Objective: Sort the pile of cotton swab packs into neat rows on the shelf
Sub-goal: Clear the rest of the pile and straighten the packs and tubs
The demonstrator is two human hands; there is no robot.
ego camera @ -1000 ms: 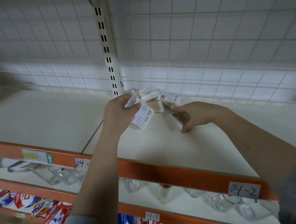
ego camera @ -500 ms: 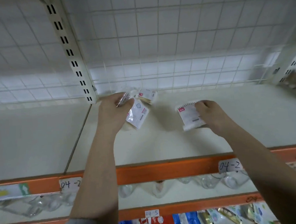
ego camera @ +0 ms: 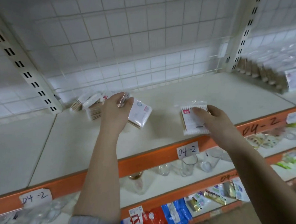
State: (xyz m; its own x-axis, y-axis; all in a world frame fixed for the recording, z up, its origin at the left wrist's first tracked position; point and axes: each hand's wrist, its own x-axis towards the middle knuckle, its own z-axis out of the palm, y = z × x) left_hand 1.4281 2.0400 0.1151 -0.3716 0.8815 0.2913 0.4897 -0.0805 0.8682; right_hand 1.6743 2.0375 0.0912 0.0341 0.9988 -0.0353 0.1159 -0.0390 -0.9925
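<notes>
Each hand's fingers round one swab pack [ego camera: 194,119], pile [ego camera: 90,104] blurred behind.

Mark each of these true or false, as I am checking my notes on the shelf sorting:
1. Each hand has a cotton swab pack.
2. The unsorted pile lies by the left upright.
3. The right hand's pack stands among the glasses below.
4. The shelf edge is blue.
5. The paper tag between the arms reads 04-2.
1. True: the left hand holds a pack and the right hand holds another pack.
2. True: the pile lies beside the left upright.
3. False: it is at the upper shelf, near the front edge; the glasses are a level lower.
4. False: the shelf edge is orange.
5. True: the tag reads 04-2.
</notes>
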